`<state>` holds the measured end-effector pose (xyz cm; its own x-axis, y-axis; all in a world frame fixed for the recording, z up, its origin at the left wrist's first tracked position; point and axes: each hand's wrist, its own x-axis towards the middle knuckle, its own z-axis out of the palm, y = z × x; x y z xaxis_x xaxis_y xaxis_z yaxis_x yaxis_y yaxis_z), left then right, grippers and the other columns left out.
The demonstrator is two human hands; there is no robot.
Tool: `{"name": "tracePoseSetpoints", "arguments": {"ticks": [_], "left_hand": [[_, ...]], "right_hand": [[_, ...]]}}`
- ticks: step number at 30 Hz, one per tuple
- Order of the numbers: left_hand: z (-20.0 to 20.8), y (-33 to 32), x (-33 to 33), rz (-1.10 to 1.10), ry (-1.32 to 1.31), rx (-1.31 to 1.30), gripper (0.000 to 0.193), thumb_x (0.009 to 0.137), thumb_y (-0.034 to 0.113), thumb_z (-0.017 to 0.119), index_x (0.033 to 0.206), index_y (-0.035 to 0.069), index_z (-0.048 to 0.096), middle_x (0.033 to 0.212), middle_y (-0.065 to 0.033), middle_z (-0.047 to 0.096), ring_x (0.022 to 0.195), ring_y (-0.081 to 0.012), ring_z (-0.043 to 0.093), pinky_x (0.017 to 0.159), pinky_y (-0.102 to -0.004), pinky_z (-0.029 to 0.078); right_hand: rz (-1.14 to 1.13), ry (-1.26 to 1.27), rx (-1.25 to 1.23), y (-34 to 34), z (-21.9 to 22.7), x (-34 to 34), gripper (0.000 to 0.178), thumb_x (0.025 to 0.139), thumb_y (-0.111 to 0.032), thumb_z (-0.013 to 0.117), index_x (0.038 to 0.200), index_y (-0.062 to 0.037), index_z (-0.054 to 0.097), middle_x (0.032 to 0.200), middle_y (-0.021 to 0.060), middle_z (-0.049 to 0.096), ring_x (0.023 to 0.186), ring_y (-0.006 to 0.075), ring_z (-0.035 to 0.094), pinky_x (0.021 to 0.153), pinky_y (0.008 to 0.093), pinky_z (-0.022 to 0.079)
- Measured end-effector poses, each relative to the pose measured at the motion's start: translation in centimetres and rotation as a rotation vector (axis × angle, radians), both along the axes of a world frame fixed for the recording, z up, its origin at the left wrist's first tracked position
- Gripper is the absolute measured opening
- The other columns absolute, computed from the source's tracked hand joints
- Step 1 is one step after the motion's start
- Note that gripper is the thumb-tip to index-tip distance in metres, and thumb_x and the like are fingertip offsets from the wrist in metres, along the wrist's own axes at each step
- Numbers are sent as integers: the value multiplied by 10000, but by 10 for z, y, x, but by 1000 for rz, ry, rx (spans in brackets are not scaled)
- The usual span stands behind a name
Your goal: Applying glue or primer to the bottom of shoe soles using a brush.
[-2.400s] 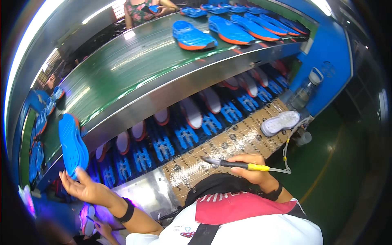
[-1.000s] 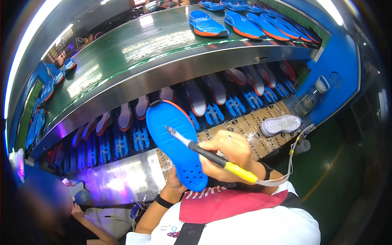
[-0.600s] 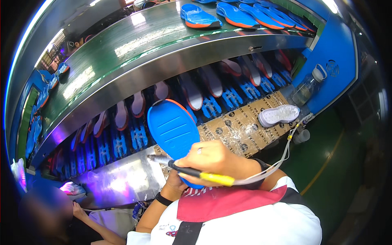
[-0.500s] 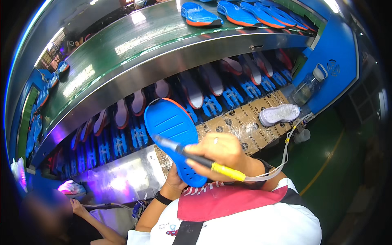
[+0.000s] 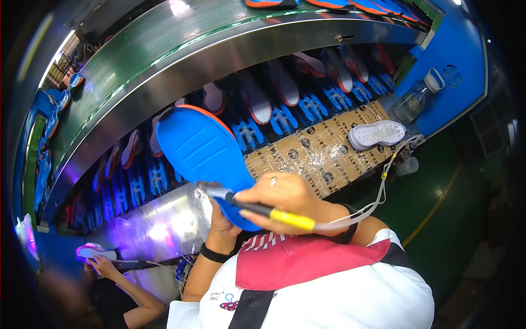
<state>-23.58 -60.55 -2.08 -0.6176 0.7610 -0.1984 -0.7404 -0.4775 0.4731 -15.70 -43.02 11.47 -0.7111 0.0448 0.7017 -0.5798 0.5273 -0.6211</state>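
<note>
My left hand grips a blue shoe sole with an orange edge from below, at its lower end; most of its fingers are hidden behind the sole. The sole is tilted, its broad grooved end pointing up and away to the left. Closed around the black and yellow handle of a brush is my right hand. A clear tube runs from the handle's end. The brush's bristles lie over the narrow middle of the sole, near its left edge, and seem to touch it.
Blue holders with soles stand in a row under a green conveyor belt. A white sole lies on the cardboard-covered bench, near a clear bottle. At lower left, a co-worker's hand touches a sole under purple light.
The blue sole and both my hands have shifted left. The bristles now lie nearer the sole's narrow middle. At lower left, the co-worker's hand has moved onto a sole.
</note>
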Motion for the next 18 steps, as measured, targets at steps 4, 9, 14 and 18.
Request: {"name": "tracePoseSetpoints", "arguments": {"ticks": [4,9,14,18], "left_hand": [[26,15,-12,-50,68,33,809,706,615,631,1243,42,438,1171,-218,535,1065,-339,548,917,-464,455],[40,19,-20,-60,19,240,893,678,668,605,1234,-8,428,1188,-239,495,1068,-366,516,922,-501,437],[47,15,-33,8,17,369,815,732,609,593,1255,7,423,1183,-204,478,1052,-336,493,936,-510,407],[50,6,-45,-40,16,402,810,722,595,615,1263,20,433,1183,-202,477,1057,-338,485,957,-501,390]], "right_hand": [[197,-43,-75,-6,-4,0,276,668,-49,736,926,-5,651,734,111,633,617,238,612,576,309,493],[71,-173,-113,-9,-4,4,264,723,-153,726,950,-47,646,722,83,624,649,241,608,647,317,477],[323,-193,-163,-9,-4,6,326,687,-103,763,987,-36,656,691,97,616,583,219,585,558,300,466],[274,-380,-163,-8,-4,5,264,748,-166,719,977,-47,661,776,119,655,666,243,618,615,314,480]]}}
